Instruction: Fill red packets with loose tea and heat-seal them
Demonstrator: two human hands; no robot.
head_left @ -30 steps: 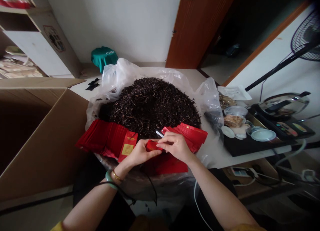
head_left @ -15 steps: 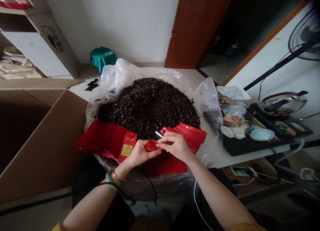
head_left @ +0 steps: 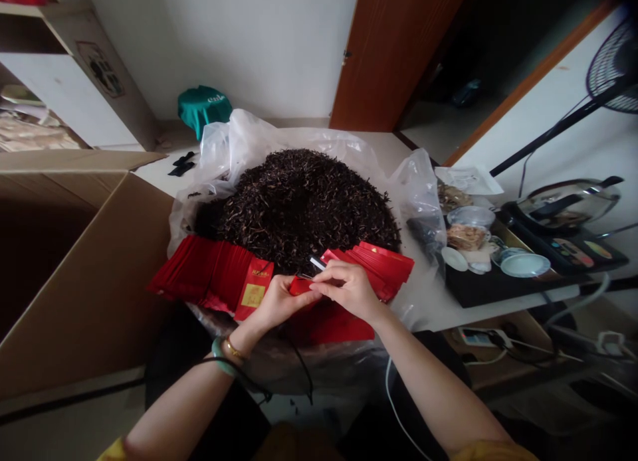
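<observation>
My left hand (head_left: 280, 303) is closed around the near side of a small red packet (head_left: 300, 286), thumb along its front. My right hand (head_left: 349, 289) is closed in a pinch at the packet's other side. From the right fingers sticks a slim black-and-white tool (head_left: 318, 264); its kind is unclear, and fingers cover much of it. A heap of dark loose tea leaves (head_left: 309, 202) lies just beyond both hands. Left of them is a fanned row of red packets (head_left: 209, 272), the nearest bearing a yellow label. More red packets (head_left: 373, 265) fan out at the right, and others lie below my hands.
Clear plastic sheeting (head_left: 413, 188) surrounds the tea. An open cardboard box (head_left: 104, 268) stands at the left. To the right, a black tray (head_left: 478, 295) carries cups, a jar and a glass kettle (head_left: 573, 202). A fan (head_left: 615, 66) stands behind.
The view has tilted slightly, so the room sits a little higher in it. Both hands keep nearly the same place and grip; the red packet shows slightly less between them.
</observation>
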